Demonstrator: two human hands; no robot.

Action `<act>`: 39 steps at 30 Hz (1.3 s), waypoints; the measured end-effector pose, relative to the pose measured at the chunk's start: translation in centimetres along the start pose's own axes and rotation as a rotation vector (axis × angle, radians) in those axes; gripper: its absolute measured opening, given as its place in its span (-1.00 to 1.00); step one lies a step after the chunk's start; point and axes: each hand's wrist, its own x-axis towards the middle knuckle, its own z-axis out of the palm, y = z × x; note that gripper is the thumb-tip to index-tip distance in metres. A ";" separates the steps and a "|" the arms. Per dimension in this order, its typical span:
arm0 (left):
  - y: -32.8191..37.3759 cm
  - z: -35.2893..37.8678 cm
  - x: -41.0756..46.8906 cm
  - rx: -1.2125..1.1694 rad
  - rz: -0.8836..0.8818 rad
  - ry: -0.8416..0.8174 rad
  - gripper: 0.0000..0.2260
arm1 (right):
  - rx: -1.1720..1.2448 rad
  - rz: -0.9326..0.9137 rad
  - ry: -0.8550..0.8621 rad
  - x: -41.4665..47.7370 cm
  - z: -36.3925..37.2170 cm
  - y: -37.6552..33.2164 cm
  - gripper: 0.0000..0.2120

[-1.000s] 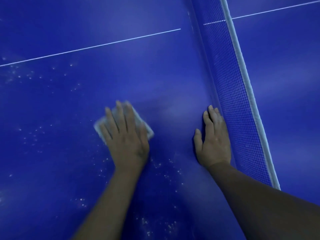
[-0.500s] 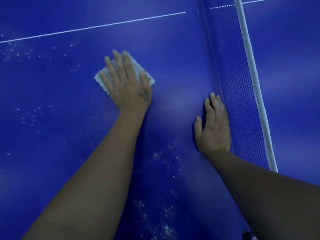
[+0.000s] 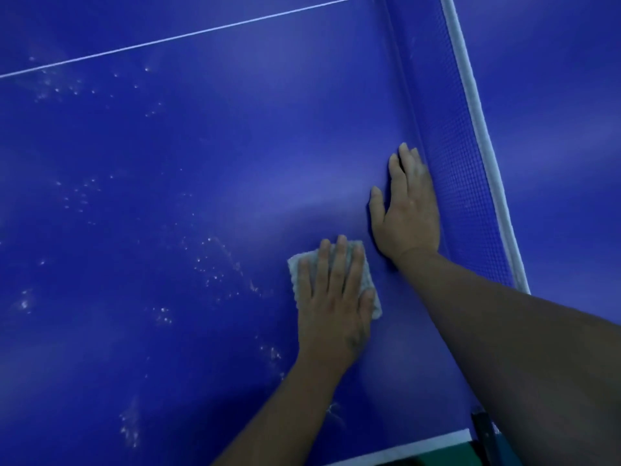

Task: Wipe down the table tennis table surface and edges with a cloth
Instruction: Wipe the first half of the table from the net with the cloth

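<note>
Fingers [image 3: 339,264] of the left hand [image 3: 332,311] are lying flat and a little spread, pressing the cloth [image 3: 295,265] onto the blue counter [image 3: 201,156] in the lower middle of the frame. The cloth's long side is pointing up the frame. The right hand [image 3: 408,213] is resting flat just up and right of it, beside the net [image 3: 465,163], holding nothing. White specks [image 3: 215,260] are sitting to the left, so the next wipe probably needs to go that way.

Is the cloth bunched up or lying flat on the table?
Flat: the cloth lies as a compact rectangular pad under the straight fingers of the left hand on the table. Whether it is folded, cannot tell.
</note>
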 end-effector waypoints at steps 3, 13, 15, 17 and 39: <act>-0.2 -0.4 1.3 0.003 0.026 0.012 -0.39 | -0.012 -0.053 -0.030 -0.6 -0.7 0.0 -0.45; -3.1 -1.9 7.0 0.032 -0.139 0.087 -0.40 | 0.023 -0.171 -0.048 -12.9 -0.8 2.1 -0.49; -1.9 -1.2 2.6 0.007 -0.088 0.068 -0.38 | 0.011 -0.166 -0.042 -13.2 -0.6 2.4 -0.49; -1.2 -0.7 0.0 -0.015 -0.039 0.041 -0.37 | 0.021 -0.156 -0.026 -13.0 -0.4 2.4 -0.49; -12.1 -5.3 -1.9 -0.001 -0.469 0.084 -0.38 | -0.003 -0.138 -0.091 -12.8 -0.5 2.8 -0.48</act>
